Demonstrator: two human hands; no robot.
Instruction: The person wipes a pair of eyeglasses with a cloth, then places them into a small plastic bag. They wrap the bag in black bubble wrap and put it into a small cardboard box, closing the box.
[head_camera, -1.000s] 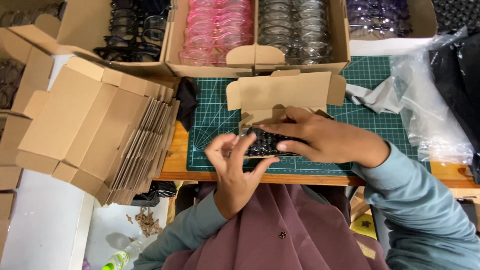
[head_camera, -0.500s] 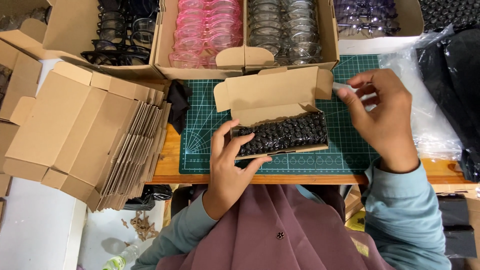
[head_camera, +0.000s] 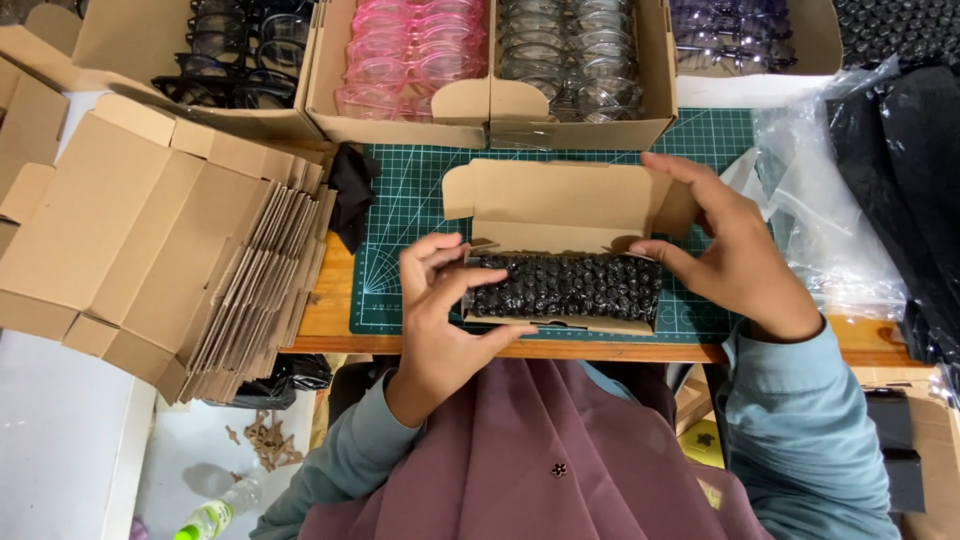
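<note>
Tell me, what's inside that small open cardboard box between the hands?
The small cardboard box holds a black bubble-wrap bundle filling it end to end. The wrap hides whatever is inside.
</note>
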